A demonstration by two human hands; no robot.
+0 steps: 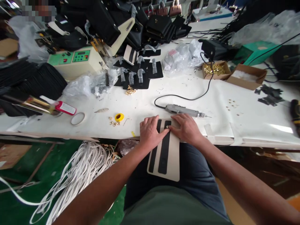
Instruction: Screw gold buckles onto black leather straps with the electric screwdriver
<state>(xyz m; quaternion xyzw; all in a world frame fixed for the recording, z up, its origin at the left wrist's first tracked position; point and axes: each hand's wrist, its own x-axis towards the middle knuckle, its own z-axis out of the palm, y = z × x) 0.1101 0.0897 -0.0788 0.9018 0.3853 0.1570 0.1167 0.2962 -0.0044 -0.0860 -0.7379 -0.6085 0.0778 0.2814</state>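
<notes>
A flat cream bag panel with two black strips leans over the table's front edge toward my lap. A small metal fitting shows near the top of the wider strip. My left hand grips the panel's left edge, thumb pressed on the strip. On the opposite side, my right hand holds the right edge, its thumb tip beside the fitting. Just beyond my right fingers lies a grey corded rotary tool, its bit pointing right.
Left on the table are a yellow ring, gold rings, a tape roll and a red-labelled bottle. Farther back lie black pieces with wrapped tabs, a green-panelled machine and a box of gold hardware. White cording covers the floor.
</notes>
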